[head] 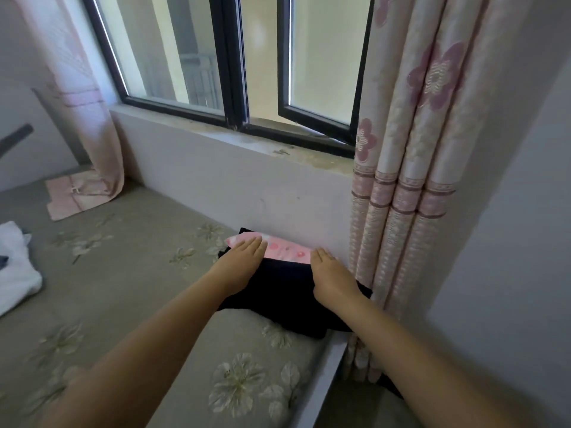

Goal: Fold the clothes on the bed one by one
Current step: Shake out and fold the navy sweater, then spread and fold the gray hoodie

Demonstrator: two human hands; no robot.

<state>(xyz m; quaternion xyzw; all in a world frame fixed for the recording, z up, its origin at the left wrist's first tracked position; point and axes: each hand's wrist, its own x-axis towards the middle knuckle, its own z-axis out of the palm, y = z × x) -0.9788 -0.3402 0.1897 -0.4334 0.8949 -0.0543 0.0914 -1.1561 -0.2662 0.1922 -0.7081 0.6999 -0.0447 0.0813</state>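
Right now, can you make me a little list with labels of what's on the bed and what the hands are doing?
place: bed with a grey flowered sheet, under a window
left hand: flat, fingers straight, pressing on the dark folded garment and touching the pink garment
right hand: flat, fingers straight, pressing on the dark folded garment
pink garment: lies against the wall, at the far edge of the dark one
white garment: crumpled at the left edge, not folded
curtain: floral, hanging on the right

folded clothes [287, 285] lie on the bed [139, 304] against the wall [247, 186].
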